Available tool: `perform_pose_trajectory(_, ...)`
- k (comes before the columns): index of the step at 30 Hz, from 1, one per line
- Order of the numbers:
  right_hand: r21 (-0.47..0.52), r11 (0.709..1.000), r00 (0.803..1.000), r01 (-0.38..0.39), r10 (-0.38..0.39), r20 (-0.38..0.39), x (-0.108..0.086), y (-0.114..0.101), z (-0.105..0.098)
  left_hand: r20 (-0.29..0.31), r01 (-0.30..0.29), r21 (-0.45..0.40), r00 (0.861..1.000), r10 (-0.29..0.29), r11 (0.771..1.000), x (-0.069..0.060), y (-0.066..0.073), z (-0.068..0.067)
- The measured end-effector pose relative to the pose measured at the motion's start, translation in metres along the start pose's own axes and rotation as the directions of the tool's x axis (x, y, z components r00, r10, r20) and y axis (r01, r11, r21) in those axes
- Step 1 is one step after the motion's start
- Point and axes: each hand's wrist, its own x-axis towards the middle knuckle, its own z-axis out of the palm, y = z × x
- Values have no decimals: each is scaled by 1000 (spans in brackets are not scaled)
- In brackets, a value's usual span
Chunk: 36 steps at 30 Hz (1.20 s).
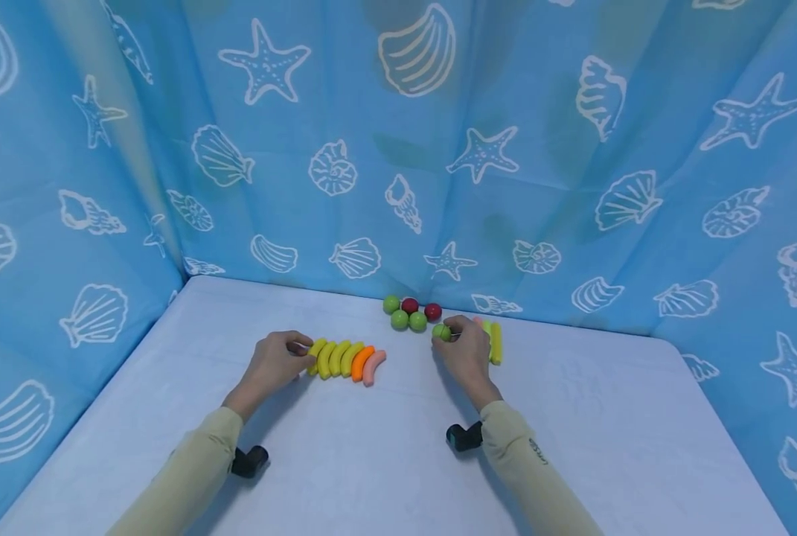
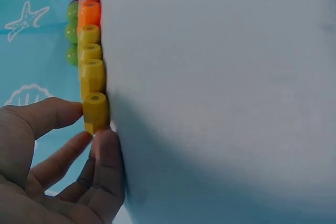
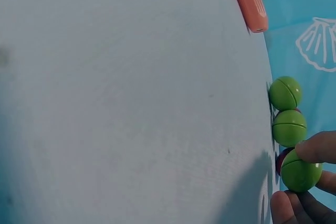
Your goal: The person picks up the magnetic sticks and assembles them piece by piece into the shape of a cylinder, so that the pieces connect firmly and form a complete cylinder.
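Observation:
At the left end of a row of banana-shaped toys, my left hand (image 1: 277, 361) pinches the outermost yellow toy banana (image 2: 96, 115) between thumb and fingers. Beside it run more yellow bananas, then an orange banana (image 1: 362, 363) and a pink banana (image 1: 374, 368) at the right end. My right hand (image 1: 466, 353) holds a glossy green ball (image 3: 301, 174) with a groove round it, using thumb and fingertips. Close to its left, several green balls (image 1: 399, 320) and two dark red balls (image 1: 433, 312) sit clustered near the table's back edge.
Partly hidden behind my right hand stand more long toys, among them a yellow one (image 1: 496, 344). All lie on a white-covered table (image 1: 612, 417). A blue curtain (image 1: 344, 97) with shell and starfish prints rises along its back and sides.

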Motion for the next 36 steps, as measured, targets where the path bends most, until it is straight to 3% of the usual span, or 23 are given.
perform_pose_trajectory(16, -5, 1000, 1000, 24, -24, 17, -10, -1, -4, -4, 41, 99, 999, -41, 994, -2, 13, -2)
perform_pose_trajectory(36, -33, 999, 998, 16, -14, 65, -30, -5, -6, -4, 37, 129, 999, -37, 991, -10, 5, -5)
